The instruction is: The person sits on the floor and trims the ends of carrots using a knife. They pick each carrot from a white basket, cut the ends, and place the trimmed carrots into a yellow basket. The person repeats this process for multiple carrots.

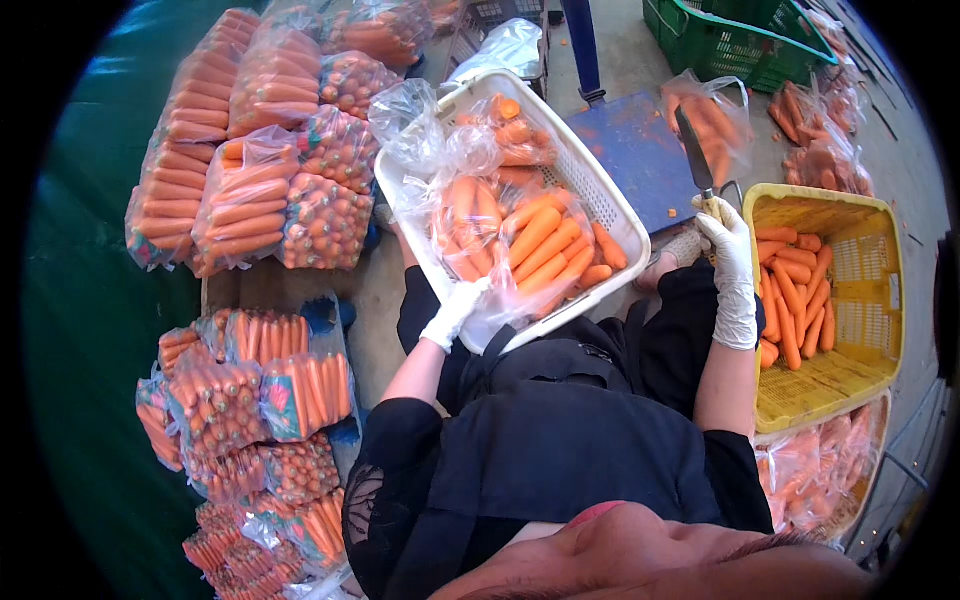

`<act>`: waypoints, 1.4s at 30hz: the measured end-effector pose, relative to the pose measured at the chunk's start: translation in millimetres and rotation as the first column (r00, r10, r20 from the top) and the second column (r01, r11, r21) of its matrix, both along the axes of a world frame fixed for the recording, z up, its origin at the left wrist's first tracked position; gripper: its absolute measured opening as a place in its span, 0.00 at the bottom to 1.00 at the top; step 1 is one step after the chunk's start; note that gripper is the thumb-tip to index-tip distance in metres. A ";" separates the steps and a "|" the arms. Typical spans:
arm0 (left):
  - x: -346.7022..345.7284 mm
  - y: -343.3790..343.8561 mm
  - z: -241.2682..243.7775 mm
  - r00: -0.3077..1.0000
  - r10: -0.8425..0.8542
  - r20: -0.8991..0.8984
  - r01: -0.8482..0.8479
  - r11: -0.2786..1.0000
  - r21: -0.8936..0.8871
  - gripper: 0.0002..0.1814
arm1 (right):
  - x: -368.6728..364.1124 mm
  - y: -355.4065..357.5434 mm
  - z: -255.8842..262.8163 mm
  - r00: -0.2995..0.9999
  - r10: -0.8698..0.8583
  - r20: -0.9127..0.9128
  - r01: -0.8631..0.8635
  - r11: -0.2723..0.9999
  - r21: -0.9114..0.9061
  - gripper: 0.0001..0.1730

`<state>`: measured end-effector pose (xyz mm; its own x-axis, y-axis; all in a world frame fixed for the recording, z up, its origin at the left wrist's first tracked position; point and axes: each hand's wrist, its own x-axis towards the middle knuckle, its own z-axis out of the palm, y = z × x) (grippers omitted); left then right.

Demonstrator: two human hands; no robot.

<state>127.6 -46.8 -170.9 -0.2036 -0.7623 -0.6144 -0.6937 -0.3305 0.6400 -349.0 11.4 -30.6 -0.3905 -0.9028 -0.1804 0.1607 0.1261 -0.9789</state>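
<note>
My left hand (455,313), in a white glove, grips the edge of a clear plastic bag of carrots (541,244). That bag lies in a white plastic crate (621,225) in front of my lap. Further bagged carrots (465,217) and a few loose carrots (609,246) share the crate. In my gloved right hand (724,232) is a knife (694,148), held by its light handle with the blade pointing up and away from me. Close by on the right stands a yellow crate (862,360) with loose carrots (799,300) inside.
Stacked bags of carrots (255,202) line the left, beside a green sheet (90,315). Ahead lies a blue platform (630,157) with an upright post (582,45). A green crate (739,41) and more bagged carrots (705,124) are at the far right. Below the yellow crate are bagged carrots (817,465).
</note>
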 end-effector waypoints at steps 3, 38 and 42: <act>-71.0 -40.1 59.1 0.807 0.011 0.591 0.561 0.301 -0.771 0.18 | -8.9 7.7 -8.4 1.000 -0.010 -0.007 0.010 1.000 0.018 0.17; -149.8 -8.0 73.6 -0.015 0.647 -0.762 -0.358 0.708 0.609 0.15 | 50.8 -14.0 -34.0 0.903 0.391 -0.179 -0.362 0.916 0.173 0.13; -167.4 7.4 116.3 0.258 0.567 -0.782 -0.404 0.799 0.446 0.17 | 90.7 -8.4 -27.5 0.655 0.333 -0.679 -0.321 0.935 0.148 0.15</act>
